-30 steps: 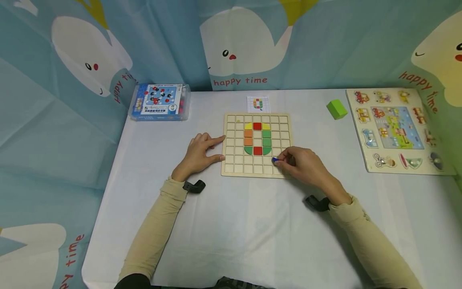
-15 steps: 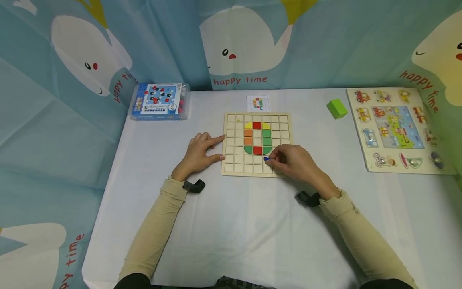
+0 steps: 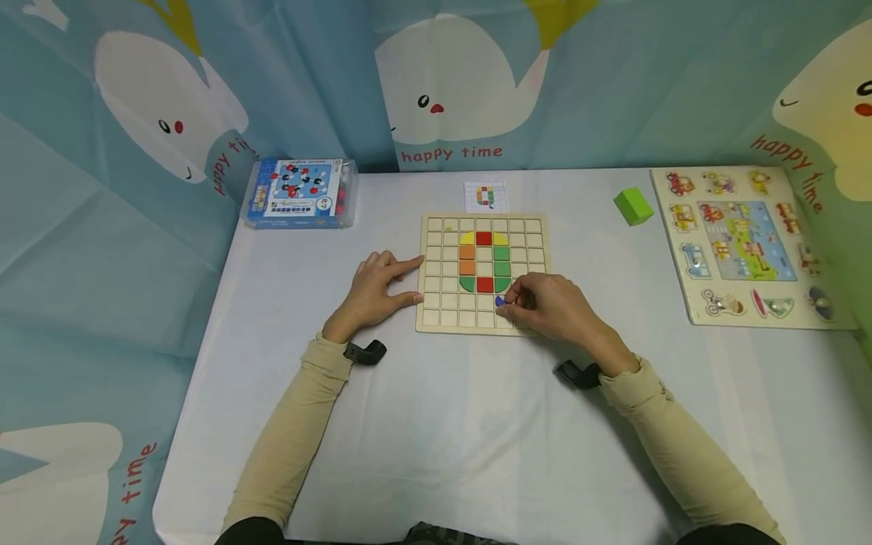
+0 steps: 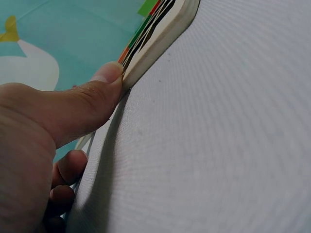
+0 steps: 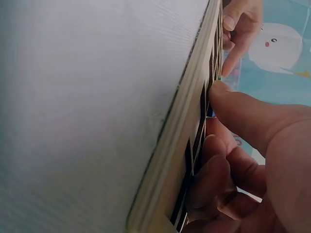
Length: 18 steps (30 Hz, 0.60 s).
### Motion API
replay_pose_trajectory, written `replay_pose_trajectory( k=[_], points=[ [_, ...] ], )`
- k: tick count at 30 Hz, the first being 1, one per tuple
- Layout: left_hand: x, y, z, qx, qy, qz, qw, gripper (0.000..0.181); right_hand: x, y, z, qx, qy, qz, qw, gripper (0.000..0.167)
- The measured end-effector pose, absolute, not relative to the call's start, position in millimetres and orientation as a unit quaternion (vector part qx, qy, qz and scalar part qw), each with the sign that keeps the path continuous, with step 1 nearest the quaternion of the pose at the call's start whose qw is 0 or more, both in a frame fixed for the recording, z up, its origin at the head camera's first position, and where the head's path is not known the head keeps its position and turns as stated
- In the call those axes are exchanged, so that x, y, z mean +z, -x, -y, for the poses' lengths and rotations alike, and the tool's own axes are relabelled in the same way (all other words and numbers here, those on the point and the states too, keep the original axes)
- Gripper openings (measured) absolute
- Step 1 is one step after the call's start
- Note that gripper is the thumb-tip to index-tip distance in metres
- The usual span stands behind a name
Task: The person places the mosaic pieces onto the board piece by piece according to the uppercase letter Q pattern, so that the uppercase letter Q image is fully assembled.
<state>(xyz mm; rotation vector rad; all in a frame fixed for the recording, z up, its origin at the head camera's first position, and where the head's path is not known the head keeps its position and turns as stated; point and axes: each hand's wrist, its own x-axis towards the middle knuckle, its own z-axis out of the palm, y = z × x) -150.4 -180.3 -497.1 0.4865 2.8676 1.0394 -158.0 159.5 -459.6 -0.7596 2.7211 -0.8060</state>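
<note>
A wooden grid board [image 3: 441, 319] lies on the white table, with red, yellow, orange and green pieces set in a ring of its squares. My left hand [image 3: 371, 291] touches the board's left edge with the tips of thumb and index finger, spread apart. Between thumb and fingers, my right hand [image 3: 562, 309] pinches a small blue piece [image 3: 500, 301] at a square just below the ring's lower right corner. The right wrist view shows only a sliver of the blue piece [image 5: 210, 110] beneath the thumb. That hand covers the board's lower right squares.
Behind the board lies a small pattern card [image 3: 470, 206]. A clear-lidded box [image 3: 300, 193] stands at the back left. To the right are a green block [image 3: 633, 207] and a wooden picture puzzle [image 3: 739, 303]. A blue patterned curtain [image 3: 327, 83] hangs behind the table.
My right hand has moved left across the board with the blue piece, then slowed to a near stop below the ring. The left hand has stayed at the board's edge.
</note>
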Motion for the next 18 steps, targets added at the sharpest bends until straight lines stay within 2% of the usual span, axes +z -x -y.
replay_pose_trajectory(
  k=[8,14,18],
  points=[
    [-499.1,150.0,180.3,0.339,-0.156,-0.927,0.030,0.070,-461.0,157.4,-165.1,-0.278,0.261,-0.920,0.091,0.021],
    [-498.2,147.1,182.8,0.342,-0.154,-0.926,0.043,0.072,-452.7,160.2,-190.2,-0.280,0.250,-0.926,0.026,0.034],
    [-491.8,138.5,192.1,0.375,-0.134,-0.915,0.061,0.074,-443.2,168.3,-220.6,-0.281,0.235,-0.930,-0.009,0.049]
  ],
)
